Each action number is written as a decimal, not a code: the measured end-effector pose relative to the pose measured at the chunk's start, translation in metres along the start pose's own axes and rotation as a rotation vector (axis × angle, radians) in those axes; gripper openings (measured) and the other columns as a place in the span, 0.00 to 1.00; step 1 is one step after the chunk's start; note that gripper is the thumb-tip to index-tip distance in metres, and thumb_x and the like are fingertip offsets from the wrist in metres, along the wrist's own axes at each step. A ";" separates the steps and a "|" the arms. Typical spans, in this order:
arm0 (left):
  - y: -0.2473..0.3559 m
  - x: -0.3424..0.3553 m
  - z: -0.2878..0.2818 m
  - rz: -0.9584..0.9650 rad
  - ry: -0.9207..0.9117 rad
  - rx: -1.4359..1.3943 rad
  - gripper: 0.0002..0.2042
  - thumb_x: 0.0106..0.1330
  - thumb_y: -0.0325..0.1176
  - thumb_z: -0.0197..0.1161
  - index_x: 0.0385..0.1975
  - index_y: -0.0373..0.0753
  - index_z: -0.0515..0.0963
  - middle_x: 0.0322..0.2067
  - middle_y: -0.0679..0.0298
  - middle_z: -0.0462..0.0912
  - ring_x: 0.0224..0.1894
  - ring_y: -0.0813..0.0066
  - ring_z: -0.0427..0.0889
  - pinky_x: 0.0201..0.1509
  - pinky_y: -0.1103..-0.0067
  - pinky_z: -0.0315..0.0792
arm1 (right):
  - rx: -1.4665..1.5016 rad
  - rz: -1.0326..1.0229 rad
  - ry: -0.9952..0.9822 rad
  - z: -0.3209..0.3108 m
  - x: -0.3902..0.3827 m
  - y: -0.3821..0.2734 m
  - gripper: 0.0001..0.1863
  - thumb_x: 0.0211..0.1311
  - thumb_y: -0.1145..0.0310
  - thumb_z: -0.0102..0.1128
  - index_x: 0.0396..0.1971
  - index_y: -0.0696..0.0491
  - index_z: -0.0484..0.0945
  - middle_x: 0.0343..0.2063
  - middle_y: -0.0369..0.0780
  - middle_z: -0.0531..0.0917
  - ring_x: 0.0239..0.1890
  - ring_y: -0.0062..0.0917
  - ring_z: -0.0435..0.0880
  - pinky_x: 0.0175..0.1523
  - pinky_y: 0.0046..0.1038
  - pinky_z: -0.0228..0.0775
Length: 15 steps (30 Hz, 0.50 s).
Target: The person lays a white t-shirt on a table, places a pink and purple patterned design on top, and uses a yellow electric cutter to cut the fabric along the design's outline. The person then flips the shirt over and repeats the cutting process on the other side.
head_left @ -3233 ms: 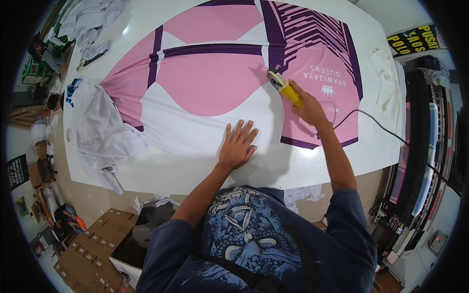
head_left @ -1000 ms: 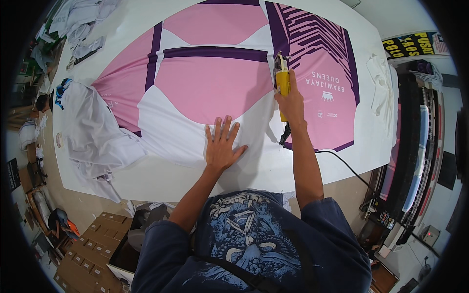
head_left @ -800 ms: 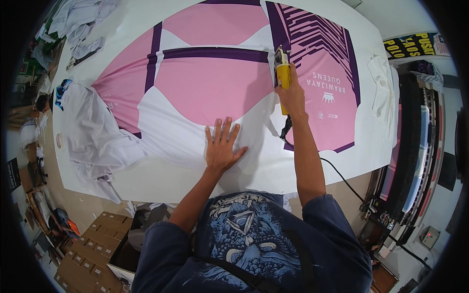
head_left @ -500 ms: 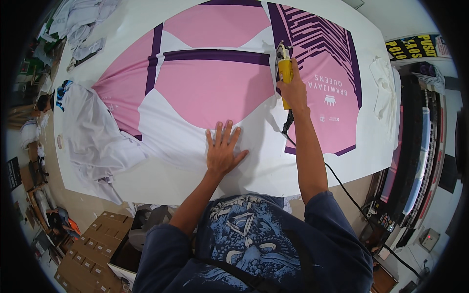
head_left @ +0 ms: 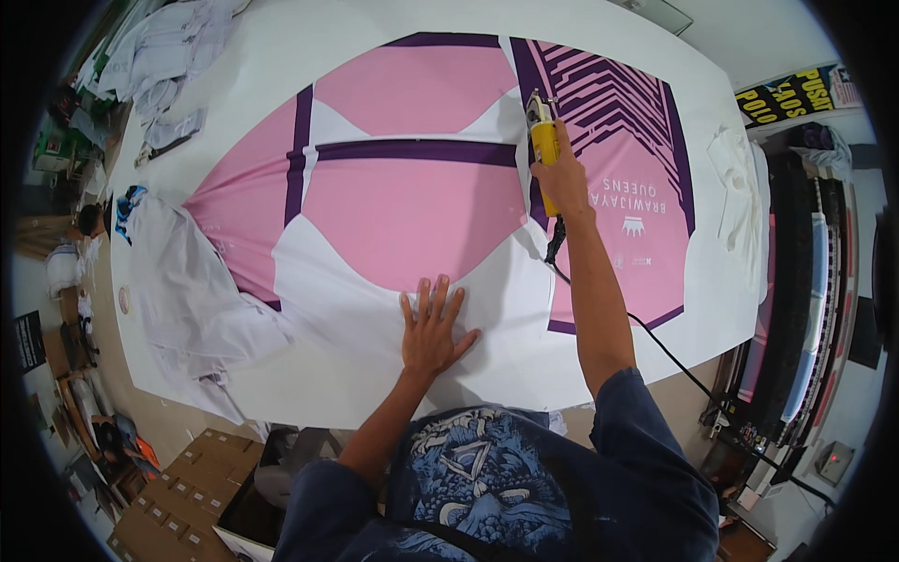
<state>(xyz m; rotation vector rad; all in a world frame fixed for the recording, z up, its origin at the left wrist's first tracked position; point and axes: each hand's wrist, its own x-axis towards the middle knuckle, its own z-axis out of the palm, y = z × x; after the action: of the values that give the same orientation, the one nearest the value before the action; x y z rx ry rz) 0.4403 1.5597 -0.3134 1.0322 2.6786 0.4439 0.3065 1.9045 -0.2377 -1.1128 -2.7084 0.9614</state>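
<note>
My left hand [head_left: 434, 332] lies flat with fingers spread on the white part [head_left: 328, 272] of a printed fabric sheet, its fingertips at the lower curve of a large pink shape [head_left: 412, 220]. Gripped in my right hand [head_left: 565, 183] is a yellow handheld electric cloth cutter [head_left: 544, 140] with a metal head. Its head rests at the dark purple strip beside a pink panel [head_left: 623, 159] with purple chevron stripes on the right. My hand and the tool hide part of that border. A black cord [head_left: 660, 347] runs from the cutter's rear toward the lower right.
Bunched white fabric [head_left: 183, 290] lies at the table's left. More white cloth pieces [head_left: 173, 47] sit at the far left, and a white scrap [head_left: 738, 178] at the right. Cardboard boxes [head_left: 192, 487] stand below the white table [head_left: 346, 398]. Fabric rolls [head_left: 787, 281] are at the right.
The cutter in my right hand has moved farther away from me along the purple strip. My left hand stays in place on the cloth. The whole view has shifted, so the table sits lower.
</note>
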 end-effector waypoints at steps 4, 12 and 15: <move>0.000 0.000 0.002 -0.012 -0.033 -0.019 0.43 0.65 0.65 0.65 0.78 0.52 0.65 0.83 0.57 0.51 0.85 0.47 0.45 0.82 0.38 0.37 | -0.024 -0.037 0.026 0.002 0.024 -0.002 0.57 0.52 0.65 0.70 0.83 0.35 0.52 0.47 0.58 0.88 0.47 0.56 0.89 0.56 0.47 0.80; 0.000 0.001 -0.001 -0.016 -0.073 -0.023 0.43 0.67 0.67 0.63 0.79 0.52 0.64 0.83 0.56 0.52 0.85 0.46 0.45 0.82 0.37 0.37 | -0.021 -0.051 0.027 0.007 0.062 -0.008 0.56 0.53 0.66 0.69 0.83 0.32 0.52 0.49 0.55 0.88 0.51 0.57 0.88 0.58 0.51 0.79; 0.001 0.001 -0.002 -0.010 -0.068 -0.003 0.43 0.67 0.67 0.62 0.79 0.51 0.64 0.83 0.56 0.52 0.85 0.46 0.45 0.82 0.37 0.37 | 0.016 -0.040 0.008 0.006 0.073 -0.015 0.56 0.52 0.66 0.69 0.83 0.32 0.52 0.49 0.55 0.88 0.52 0.57 0.88 0.59 0.50 0.79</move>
<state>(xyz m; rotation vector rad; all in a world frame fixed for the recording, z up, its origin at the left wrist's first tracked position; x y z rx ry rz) 0.4395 1.5606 -0.3114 1.0145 2.6211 0.4027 0.2419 1.9413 -0.2465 -1.0526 -2.7006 0.9690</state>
